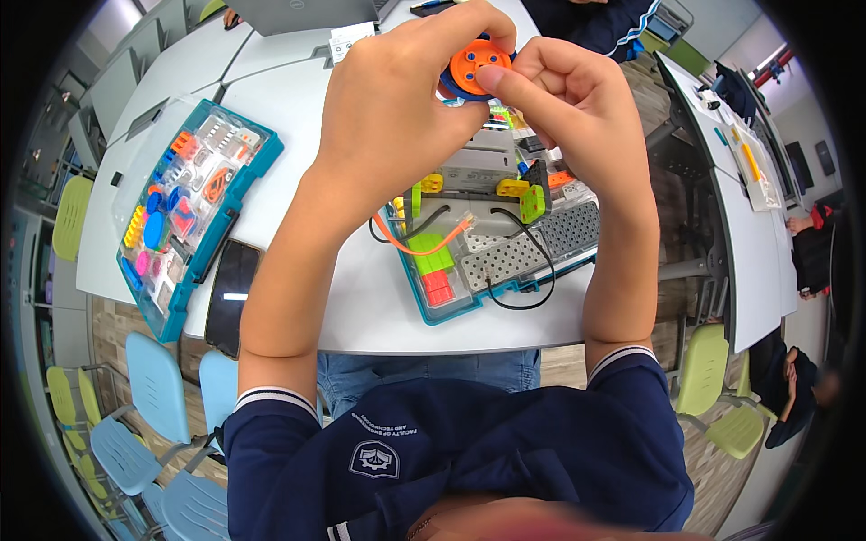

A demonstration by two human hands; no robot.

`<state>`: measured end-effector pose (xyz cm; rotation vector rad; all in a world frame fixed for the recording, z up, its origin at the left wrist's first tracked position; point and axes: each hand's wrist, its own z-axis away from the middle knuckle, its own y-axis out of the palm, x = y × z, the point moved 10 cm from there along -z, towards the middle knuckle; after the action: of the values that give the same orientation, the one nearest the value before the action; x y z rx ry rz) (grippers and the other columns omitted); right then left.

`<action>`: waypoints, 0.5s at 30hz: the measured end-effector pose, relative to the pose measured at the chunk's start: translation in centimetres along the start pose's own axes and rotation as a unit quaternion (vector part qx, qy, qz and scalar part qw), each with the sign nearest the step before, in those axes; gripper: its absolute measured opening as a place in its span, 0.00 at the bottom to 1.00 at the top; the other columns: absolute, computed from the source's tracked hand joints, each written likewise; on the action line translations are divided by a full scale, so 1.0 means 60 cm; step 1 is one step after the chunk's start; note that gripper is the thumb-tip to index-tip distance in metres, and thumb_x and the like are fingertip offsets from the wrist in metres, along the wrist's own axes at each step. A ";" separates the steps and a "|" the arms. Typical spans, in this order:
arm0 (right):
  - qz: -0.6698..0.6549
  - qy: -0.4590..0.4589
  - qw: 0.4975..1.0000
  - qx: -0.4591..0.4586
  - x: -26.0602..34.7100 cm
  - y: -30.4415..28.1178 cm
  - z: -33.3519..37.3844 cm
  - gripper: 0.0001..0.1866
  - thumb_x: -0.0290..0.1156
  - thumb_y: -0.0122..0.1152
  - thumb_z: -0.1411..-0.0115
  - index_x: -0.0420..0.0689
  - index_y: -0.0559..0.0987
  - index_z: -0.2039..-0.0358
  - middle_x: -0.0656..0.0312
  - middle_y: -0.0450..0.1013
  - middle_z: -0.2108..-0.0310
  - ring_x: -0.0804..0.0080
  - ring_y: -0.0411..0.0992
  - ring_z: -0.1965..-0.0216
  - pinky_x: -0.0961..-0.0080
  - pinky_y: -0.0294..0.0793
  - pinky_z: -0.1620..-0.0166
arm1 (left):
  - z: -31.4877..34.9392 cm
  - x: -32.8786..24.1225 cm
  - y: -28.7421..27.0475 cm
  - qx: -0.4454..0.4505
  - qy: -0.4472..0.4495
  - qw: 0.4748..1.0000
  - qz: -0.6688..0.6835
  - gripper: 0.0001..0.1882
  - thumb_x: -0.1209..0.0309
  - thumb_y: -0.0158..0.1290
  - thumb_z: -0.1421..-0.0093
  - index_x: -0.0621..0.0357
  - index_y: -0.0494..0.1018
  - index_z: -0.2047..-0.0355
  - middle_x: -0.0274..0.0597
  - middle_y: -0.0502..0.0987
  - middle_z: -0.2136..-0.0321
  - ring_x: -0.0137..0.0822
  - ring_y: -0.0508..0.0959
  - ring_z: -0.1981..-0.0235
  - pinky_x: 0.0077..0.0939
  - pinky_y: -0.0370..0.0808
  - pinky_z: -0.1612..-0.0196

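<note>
My left hand (397, 99) is closed around the rim of a small wheel (467, 61) with an orange hub and a dark blue edge. Small blue pegs sit in the holes of the hub. From the other side, my right hand (591, 113) pinches the wheel, its thumb or finger pressed on the orange face and its other fingers curled. Both hands are raised over an assembly of grey parts (474, 167) with yellow, green and black pieces. An orange cable (424, 251) and a black cable (541, 305) hang from it. My hands partly hide the assembly.
Beneath the assembly lies a teal-edged tray (451, 313) with perforated grey plates and green and red blocks. Left of it are a parts case (194, 212) of colourful pieces and a black phone (233, 298). A laptop (302, 13) and another person's dark sleeve (586, 25) are at the far side.
</note>
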<state>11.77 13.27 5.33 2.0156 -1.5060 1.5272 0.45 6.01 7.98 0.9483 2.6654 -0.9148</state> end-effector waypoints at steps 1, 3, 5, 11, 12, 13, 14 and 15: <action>-0.020 0.017 1.000 0.005 -0.002 -0.001 0.000 0.14 0.35 0.70 0.38 0.44 0.77 0.76 0.74 0.67 0.86 0.92 0.62 0.83 0.86 0.55 0.78 | 0.000 0.000 0.000 -0.001 0.002 1.000 0.004 0.20 0.75 0.67 0.54 0.47 0.79 0.59 0.27 0.84 0.67 0.23 0.81 0.72 0.15 0.68 0.77; -0.064 0.041 0.997 0.033 -0.002 0.009 0.002 0.14 0.36 0.70 0.38 0.43 0.77 0.76 0.73 0.69 0.86 0.91 0.63 0.83 0.86 0.57 0.77 | 0.002 0.001 0.000 -0.010 0.005 1.000 0.012 0.20 0.76 0.66 0.54 0.48 0.79 0.59 0.26 0.84 0.67 0.23 0.81 0.72 0.15 0.67 0.78; -0.123 0.044 0.989 0.071 0.002 0.029 0.004 0.14 0.36 0.68 0.37 0.44 0.77 0.76 0.73 0.69 0.86 0.91 0.63 0.83 0.86 0.56 0.78 | -0.001 0.000 -0.002 -0.018 0.017 1.000 0.011 0.21 0.76 0.66 0.55 0.48 0.79 0.59 0.26 0.84 0.68 0.23 0.80 0.73 0.15 0.67 0.78; -0.102 0.034 0.994 0.029 0.009 0.020 0.002 0.11 0.32 0.63 0.33 0.42 0.78 0.72 0.75 0.65 0.86 0.92 0.60 0.84 0.88 0.54 0.78 | 0.001 0.011 -0.002 -0.018 -0.015 0.998 0.056 0.18 0.80 0.63 0.51 0.56 0.76 0.59 0.43 0.82 0.67 0.38 0.85 0.66 0.27 0.78 0.64; -0.113 0.045 0.992 0.035 0.013 0.010 0.007 0.10 0.32 0.62 0.32 0.40 0.79 0.69 0.74 0.67 0.85 0.92 0.61 0.83 0.89 0.55 0.77 | 0.002 0.010 -0.005 -0.031 -0.011 0.997 0.073 0.18 0.80 0.62 0.51 0.57 0.75 0.59 0.46 0.82 0.68 0.41 0.86 0.65 0.29 0.80 0.62; -0.103 0.063 0.993 0.016 0.006 0.006 0.008 0.09 0.32 0.62 0.32 0.40 0.79 0.67 0.74 0.67 0.84 0.92 0.62 0.82 0.89 0.55 0.77 | 0.000 0.006 -0.010 -0.051 0.003 0.995 0.081 0.18 0.80 0.62 0.51 0.57 0.75 0.59 0.46 0.81 0.68 0.42 0.85 0.66 0.29 0.79 0.62; -0.101 0.060 0.993 0.003 0.005 0.004 0.007 0.09 0.32 0.62 0.32 0.39 0.80 0.65 0.74 0.68 0.83 0.92 0.62 0.82 0.89 0.55 0.77 | -0.001 0.005 -0.014 -0.062 0.008 0.995 0.078 0.18 0.80 0.63 0.52 0.57 0.75 0.59 0.46 0.81 0.68 0.42 0.85 0.66 0.29 0.79 0.62; -0.102 0.056 0.993 -0.013 0.004 0.002 0.007 0.09 0.32 0.61 0.32 0.39 0.80 0.64 0.74 0.69 0.82 0.92 0.62 0.81 0.89 0.55 0.77 | -0.001 0.003 -0.017 -0.073 0.013 0.995 0.074 0.18 0.81 0.63 0.52 0.58 0.75 0.59 0.46 0.81 0.68 0.42 0.85 0.67 0.29 0.79 0.62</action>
<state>11.89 12.79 5.28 1.9661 -1.2302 1.5026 -0.32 5.53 8.48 1.1114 2.5981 -0.6715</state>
